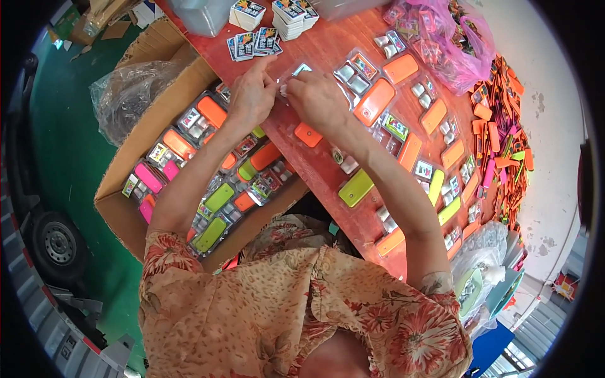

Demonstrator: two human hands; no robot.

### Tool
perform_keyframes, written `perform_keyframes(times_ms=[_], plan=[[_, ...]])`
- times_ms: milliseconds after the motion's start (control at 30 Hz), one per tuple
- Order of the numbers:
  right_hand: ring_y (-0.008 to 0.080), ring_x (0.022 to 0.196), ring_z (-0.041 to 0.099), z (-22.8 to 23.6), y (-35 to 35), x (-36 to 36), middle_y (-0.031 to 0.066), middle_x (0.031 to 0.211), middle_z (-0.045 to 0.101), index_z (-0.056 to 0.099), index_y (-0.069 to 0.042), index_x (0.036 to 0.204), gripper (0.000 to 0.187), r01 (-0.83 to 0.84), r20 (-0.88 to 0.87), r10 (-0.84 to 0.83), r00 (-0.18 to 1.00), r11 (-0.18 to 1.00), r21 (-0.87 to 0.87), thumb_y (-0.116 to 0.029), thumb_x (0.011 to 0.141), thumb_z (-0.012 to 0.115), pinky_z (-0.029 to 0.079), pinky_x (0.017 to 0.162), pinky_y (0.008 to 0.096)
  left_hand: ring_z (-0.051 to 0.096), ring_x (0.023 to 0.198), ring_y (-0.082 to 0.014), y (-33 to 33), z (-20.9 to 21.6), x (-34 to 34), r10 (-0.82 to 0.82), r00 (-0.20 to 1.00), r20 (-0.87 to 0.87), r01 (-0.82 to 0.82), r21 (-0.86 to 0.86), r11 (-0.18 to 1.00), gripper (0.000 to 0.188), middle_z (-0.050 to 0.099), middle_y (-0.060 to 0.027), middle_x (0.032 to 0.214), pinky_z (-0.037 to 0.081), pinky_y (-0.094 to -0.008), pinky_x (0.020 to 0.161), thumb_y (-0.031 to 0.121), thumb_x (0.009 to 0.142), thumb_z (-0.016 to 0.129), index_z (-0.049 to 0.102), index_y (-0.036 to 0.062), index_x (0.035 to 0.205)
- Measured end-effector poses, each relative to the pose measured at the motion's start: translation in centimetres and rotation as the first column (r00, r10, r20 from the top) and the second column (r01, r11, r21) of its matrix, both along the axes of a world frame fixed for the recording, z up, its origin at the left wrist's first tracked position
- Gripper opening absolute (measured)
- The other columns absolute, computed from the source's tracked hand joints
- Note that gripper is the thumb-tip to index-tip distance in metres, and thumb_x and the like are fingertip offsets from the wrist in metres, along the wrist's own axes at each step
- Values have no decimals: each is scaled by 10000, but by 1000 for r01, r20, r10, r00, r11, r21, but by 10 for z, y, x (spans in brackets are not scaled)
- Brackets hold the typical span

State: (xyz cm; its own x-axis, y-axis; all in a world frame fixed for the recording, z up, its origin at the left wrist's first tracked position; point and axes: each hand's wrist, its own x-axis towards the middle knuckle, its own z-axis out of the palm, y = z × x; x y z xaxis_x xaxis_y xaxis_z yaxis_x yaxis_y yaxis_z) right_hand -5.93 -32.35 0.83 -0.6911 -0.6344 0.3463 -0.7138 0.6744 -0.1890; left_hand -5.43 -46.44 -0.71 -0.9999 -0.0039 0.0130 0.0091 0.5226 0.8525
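My left hand (252, 94) and my right hand (317, 96) meet over a red-brown table (328, 44). Both pinch a small clear plastic blister pack (295, 74) between their fingertips. What sits inside the pack is hidden by my fingers. Just beyond my left hand lie loose printed cards (252, 44). A small orange case piece (308, 134) lies on the table under my right wrist. A green case (356, 188) lies beside my right forearm.
A cardboard box (157, 44) at my left holds several filled packs with orange, pink and green cases. Stacks of cards (290, 16) stand at the far edge. More packs cover the table to the right, with a pink plastic bag (454, 50) and a heap of orange parts (504, 120) beyond.
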Motion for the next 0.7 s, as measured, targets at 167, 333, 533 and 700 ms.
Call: perform_keyframes(times_ms=[167, 333, 533, 700], plan=[[195, 774, 488, 0, 2, 17, 72, 746, 514, 554, -34, 725, 130, -9, -95, 37, 995, 961, 276, -131, 685, 477, 349, 693, 346, 558, 634, -272, 2, -2, -1, 4, 999, -31, -5, -36, 999, 393, 560, -107, 637, 425, -378, 597, 39, 689, 542, 468, 70, 1074], [206, 763, 474, 7, 2, 25, 88, 753, 490, 536, -13, 830, 181, 54, -48, -43, 998, 966, 251, -95, 682, 475, 350, 709, 355, 552, 659, -288, 3, 2, 0, -14, 1000, 17, 15, -43, 999, 391, 551, -128, 656, 421, -385, 614, 32, 683, 531, 464, 49, 1069], [278, 794, 536, 3, -1, 11, 136, 806, 565, 618, -67, 749, 149, 164, 251, -181, 951, 983, 86, -109, 699, 484, 386, 713, 400, 554, 667, -292, 3, 0, -1, -18, 1000, -3, 18, -72, 997, 380, 558, -129, 665, 421, -390, 624, 21, 676, 520, 471, 45, 1052], [275, 738, 582, 21, 24, -3, 155, 802, 593, 607, -55, 884, 208, 315, 668, -94, 738, 924, -218, -159, 736, 506, 453, 665, 324, 561, 699, -302, 9, 5, 1, -40, 999, -31, 36, -128, 991, 337, 572, -142, 699, 418, -401, 639, 59, 692, 517, 484, 35, 1027]])
